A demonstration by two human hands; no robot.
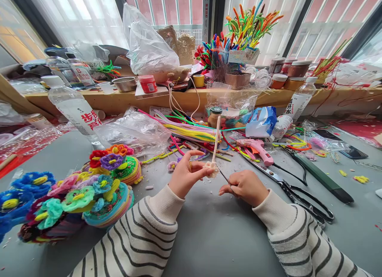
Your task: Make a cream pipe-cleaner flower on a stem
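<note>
Between the thumb and fingers of my left hand (188, 172) is a small cream pipe-cleaner piece, looped at the base, with one straight pale stem (217, 139) standing up from it. My right hand (246, 188) is closed on a slim metal tool that looks like small scissors (225, 176). Its tip points up and left and reaches the edge of the looped part. Whether the blades are apart is too small to tell. To the left, colourful pipe-cleaner flowers (77, 198) sit in a cluster.
Right of my right hand lie large black-handled scissors (286, 187), a pink glue gun (258, 149) and a long dark green case (325, 177). Loose pipe cleaners (185, 127) lie behind my hands. A water bottle (74, 110) stands at the left, below a cluttered ledge (113, 100).
</note>
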